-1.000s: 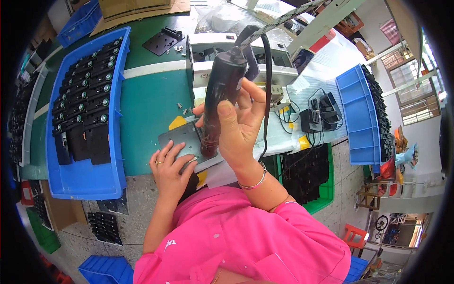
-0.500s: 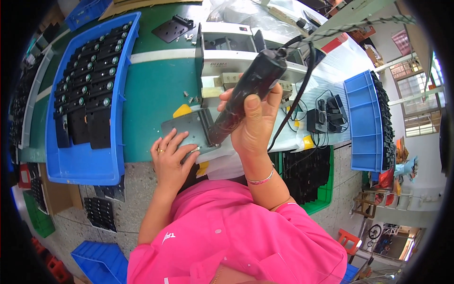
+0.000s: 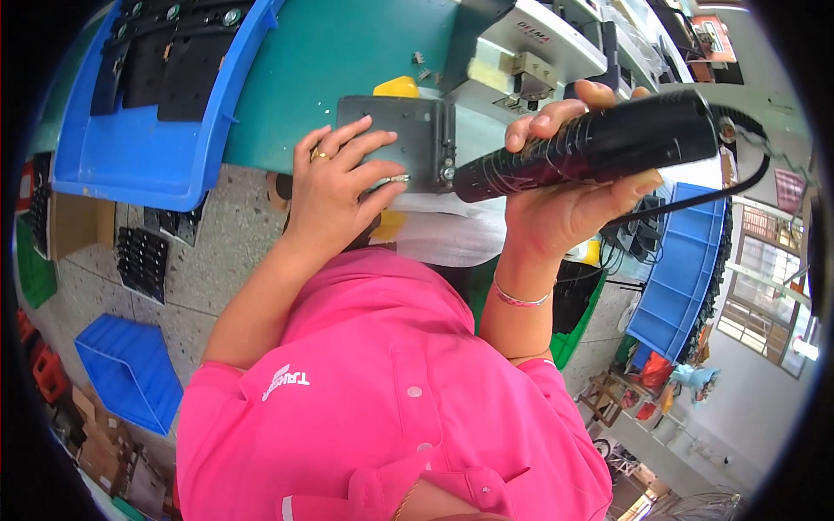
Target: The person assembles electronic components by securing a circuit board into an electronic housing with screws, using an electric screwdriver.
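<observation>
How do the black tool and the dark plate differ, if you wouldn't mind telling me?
The black tool is long and rounded, while the dark plate is flat and four-sided. The tool is gripped in the right hand; the plate lies under the left hand. The tool has a cord; the plate shows none. Both are dark.
</observation>
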`<act>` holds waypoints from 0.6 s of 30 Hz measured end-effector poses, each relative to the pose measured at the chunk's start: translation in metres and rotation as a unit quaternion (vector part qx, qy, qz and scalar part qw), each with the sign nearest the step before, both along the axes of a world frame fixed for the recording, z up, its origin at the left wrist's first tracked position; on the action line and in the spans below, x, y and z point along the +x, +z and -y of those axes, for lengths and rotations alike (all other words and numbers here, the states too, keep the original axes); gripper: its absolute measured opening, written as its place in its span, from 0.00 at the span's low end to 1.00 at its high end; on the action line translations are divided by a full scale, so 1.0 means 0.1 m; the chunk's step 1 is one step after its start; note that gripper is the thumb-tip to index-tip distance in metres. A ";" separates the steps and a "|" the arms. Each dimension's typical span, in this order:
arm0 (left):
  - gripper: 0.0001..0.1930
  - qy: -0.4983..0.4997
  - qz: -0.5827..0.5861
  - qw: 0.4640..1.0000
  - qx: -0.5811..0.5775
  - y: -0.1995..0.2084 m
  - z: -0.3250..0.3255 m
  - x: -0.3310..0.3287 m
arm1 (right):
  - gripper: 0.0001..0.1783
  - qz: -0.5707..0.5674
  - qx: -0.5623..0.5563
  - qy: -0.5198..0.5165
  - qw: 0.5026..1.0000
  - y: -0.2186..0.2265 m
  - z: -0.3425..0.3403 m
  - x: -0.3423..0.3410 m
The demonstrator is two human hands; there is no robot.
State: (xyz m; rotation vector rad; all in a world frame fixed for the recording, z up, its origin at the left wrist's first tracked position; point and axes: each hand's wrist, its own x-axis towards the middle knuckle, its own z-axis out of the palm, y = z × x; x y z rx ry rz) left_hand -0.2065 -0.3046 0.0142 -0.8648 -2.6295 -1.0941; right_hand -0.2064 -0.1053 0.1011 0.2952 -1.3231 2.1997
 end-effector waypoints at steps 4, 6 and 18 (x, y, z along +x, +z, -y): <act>0.07 0.005 -0.001 1.000 0.008 -0.03 0.01 0.01 | 0.49 -0.082 0.018 0.029 0.996 -0.14 0.15 -0.07; 0.07 0.004 0.001 1.000 0.006 -0.02 0.01 0.02 | 0.51 -0.112 0.054 0.030 0.992 -0.21 0.22 -0.09; 0.07 0.007 -0.004 1.000 0.011 -0.05 0.02 0.02 | 0.47 -0.012 0.003 0.065 0.998 -0.22 0.20 0.00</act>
